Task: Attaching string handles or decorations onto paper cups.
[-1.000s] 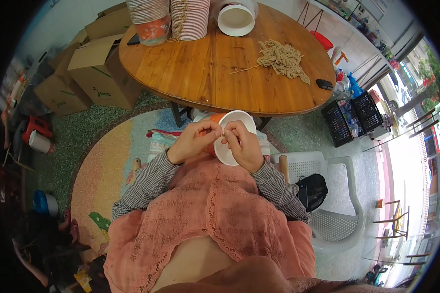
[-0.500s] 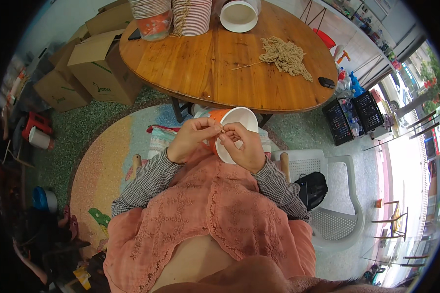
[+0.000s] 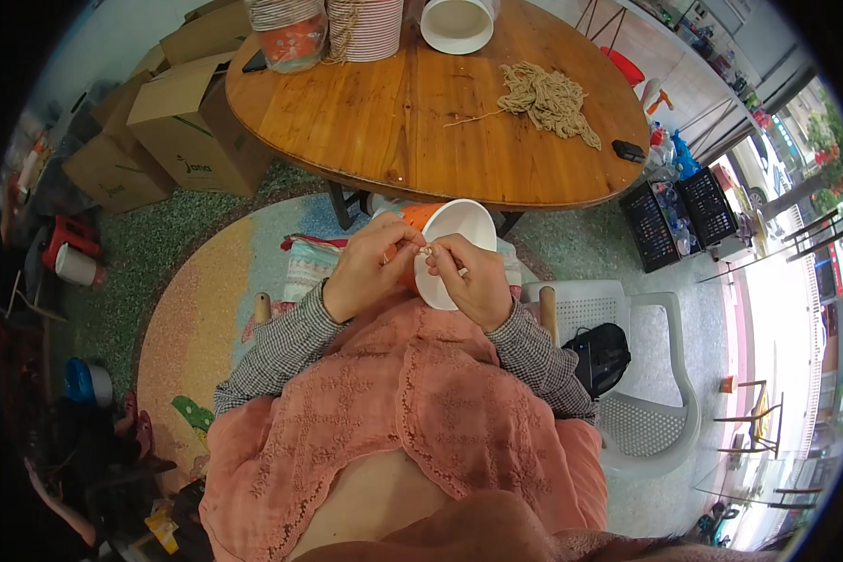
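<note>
On my lap a paper bucket (image 3: pixel 478 225), orange outside and white inside, lies on its side with its mouth facing right. My left hand (image 3: pixel 365 272) is closed, thumb and fingers pinching a short bit of tan cord (image 3: pixel 427 251) by the bucket's side. From the right, my right hand (image 3: pixel 480 284) pinches the same cord, its fingertips nearly touching the left ones. A small loop or knot seems to show between them, too small to make out fully. Part of the bucket is hidden behind both hands.
Ahead stands a round wooden table (image 3: pixel 365 122) bearing a heap of tan cord (image 3: pixel 548 103), stacked paper buckets (image 3: pixel 370 33), another white bucket (image 3: pixel 457 26) and a small black object (image 3: pixel 628 151). Cardboard boxes (image 3: pixel 187 131) are at left. A white plastic chair (image 3: pixel 665 375) holding a black bag (image 3: pixel 601 360) is at right.
My fingers have shifted around the cord: the left fingers are curled further in, and the right fingertips have drawn closer together. The bucket has stayed on my lap.
</note>
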A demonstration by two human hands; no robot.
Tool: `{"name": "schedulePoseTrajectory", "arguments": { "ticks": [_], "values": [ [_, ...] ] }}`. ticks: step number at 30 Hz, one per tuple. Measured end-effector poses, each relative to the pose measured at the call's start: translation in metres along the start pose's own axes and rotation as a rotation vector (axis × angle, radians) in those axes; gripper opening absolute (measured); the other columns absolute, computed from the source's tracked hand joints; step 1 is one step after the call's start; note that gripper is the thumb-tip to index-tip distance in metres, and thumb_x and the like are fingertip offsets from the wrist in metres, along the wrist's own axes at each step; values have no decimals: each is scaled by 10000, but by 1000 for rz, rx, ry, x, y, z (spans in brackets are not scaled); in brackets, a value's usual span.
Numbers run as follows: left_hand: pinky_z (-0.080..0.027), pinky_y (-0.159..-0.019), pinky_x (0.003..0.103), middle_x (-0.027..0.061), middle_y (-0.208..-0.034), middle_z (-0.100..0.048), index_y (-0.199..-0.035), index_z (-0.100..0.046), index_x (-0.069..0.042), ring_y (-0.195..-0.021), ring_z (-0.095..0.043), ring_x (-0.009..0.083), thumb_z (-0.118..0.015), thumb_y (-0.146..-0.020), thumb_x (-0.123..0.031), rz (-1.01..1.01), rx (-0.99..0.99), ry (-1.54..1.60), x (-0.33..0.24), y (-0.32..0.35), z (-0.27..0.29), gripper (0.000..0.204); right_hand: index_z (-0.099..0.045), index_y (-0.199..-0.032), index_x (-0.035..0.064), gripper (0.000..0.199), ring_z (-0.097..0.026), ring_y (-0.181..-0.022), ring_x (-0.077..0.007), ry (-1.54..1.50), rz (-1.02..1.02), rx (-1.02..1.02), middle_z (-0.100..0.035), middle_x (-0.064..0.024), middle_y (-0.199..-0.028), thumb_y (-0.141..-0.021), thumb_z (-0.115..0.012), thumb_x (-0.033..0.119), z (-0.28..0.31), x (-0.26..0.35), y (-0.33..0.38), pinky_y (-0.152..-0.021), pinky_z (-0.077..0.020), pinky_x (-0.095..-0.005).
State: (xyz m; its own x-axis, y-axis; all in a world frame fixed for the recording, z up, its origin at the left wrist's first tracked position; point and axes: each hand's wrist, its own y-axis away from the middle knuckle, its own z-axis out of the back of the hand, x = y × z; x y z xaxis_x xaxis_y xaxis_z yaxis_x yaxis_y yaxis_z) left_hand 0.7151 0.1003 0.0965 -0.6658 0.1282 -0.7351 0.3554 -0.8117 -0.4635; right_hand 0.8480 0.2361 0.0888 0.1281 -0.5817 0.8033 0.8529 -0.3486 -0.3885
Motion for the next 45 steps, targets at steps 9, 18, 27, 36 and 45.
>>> {"name": "schedulePoseTrajectory", "arguments": {
  "ticks": [9,18,27,36,45],
  "values": [
    [-430,-779,310,88,-867,-561,-884,-590,-22,-840,-548,233,-626,-850,-36,-110,75,7,4,8,0,52,-595,-900,6,82,-633,-564,-247,390,158,-134,-614,-154,-670,-908,-573,85,4,-10,1,-511,-479,-305],
    [-464,-793,304,73,-885,-608,-951,-626,2,-867,-586,193,-634,-850,-66,-45,-5,189,1,-7,2,122,-604,-914,14,63,-624,-585,-295,318,208,-186,-615,-158,-710,-890,-587,70,8,-4,0,-511,-467,-335],
    [-479,-699,201,16,-869,-650,-994,-628,46,-780,-573,51,-655,-883,-95,382,171,605,5,-19,-11,181,-611,-950,8,74,-637,-604,-258,260,219,-172,-619,-146,-734,-892,-579,42,8,-2,1,-544,-487,-308],
    [-443,-773,251,20,-936,-649,-913,-680,-28,-877,-571,108,-689,-847,-93,83,229,480,4,-20,10,92,-520,-1158,3,260,-467,-558,-30,-280,-39,-40,-514,-7,-630,-908,-571,56,21,43,-22,-501,-388,-202],
    [-241,-1042,429,-11,-948,-636,-842,-688,-115,-1114,-565,164,-696,-809,-133,-107,126,-66,30,7,28,39,-514,-1149,12,268,-441,-512,-24,-473,-157,-54,-502,31,-609,-888,-576,11,34,41,-35,-460,-350,-188]
  ]
}}
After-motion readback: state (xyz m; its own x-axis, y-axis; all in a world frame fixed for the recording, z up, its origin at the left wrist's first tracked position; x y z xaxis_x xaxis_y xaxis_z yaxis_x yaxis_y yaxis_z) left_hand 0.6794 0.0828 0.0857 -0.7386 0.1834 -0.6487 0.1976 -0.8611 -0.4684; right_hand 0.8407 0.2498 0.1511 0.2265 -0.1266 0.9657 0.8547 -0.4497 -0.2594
